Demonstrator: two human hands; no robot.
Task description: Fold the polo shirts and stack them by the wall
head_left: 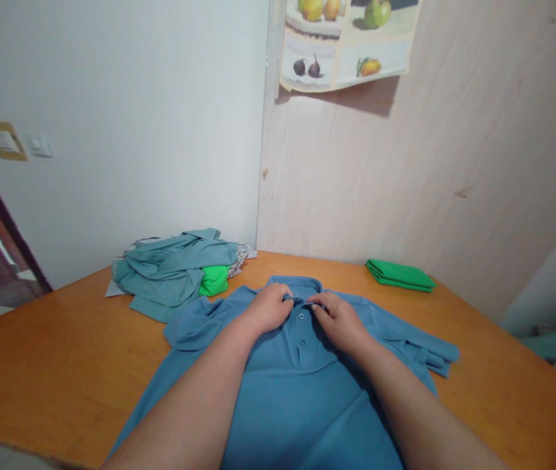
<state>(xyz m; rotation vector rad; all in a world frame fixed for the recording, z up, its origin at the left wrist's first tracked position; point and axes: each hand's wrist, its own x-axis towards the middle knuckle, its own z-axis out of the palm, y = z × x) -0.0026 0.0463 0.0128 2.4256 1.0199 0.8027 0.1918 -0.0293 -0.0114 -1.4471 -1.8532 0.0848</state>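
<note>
A blue polo shirt lies spread front side up on the table, its collar at the far end and its sleeves out to both sides. My left hand pinches the fabric at the left of the neck opening. On the other side of the opening, my right hand holds the collar edge between thumb and fingers. Two buttons show on the placket just below my hands. The lower end of the shirt runs out of view between my forearms.
Crumpled grey-green clothes are heaped at the back left, with a bright green piece poking out. A folded green cloth rests at the back right of the wooden table. Walls stand behind, one bearing a fruit poster.
</note>
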